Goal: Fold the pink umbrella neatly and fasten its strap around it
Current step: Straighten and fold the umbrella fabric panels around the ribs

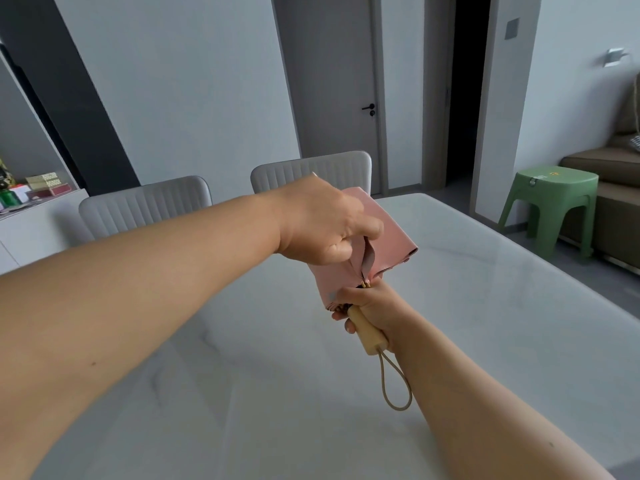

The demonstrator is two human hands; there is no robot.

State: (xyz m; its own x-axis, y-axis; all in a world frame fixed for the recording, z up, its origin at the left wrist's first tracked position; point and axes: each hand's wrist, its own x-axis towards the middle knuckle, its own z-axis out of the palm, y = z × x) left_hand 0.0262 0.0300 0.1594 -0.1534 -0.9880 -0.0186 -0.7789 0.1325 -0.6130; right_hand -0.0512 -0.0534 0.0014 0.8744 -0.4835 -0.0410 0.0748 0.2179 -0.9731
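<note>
The pink umbrella (391, 233) is collapsed and held in the air above the white marble table (277, 358), canopy pointing away from me. My right hand (372, 308) grips it where the canopy meets the pale wooden handle (367, 332). A beige cord loop (394, 386) hangs from the handle's end. My left hand (322, 223) reaches across from the left and pinches a fold of the pink canopy cloth near its lower edge. I cannot pick out the strap among the folds.
Two grey padded chairs (145, 206) (311, 173) stand at the table's far side. A green plastic stool (550, 202) and a brown sofa (609, 188) are to the right. A white sideboard (31, 223) with boxes is at the left.
</note>
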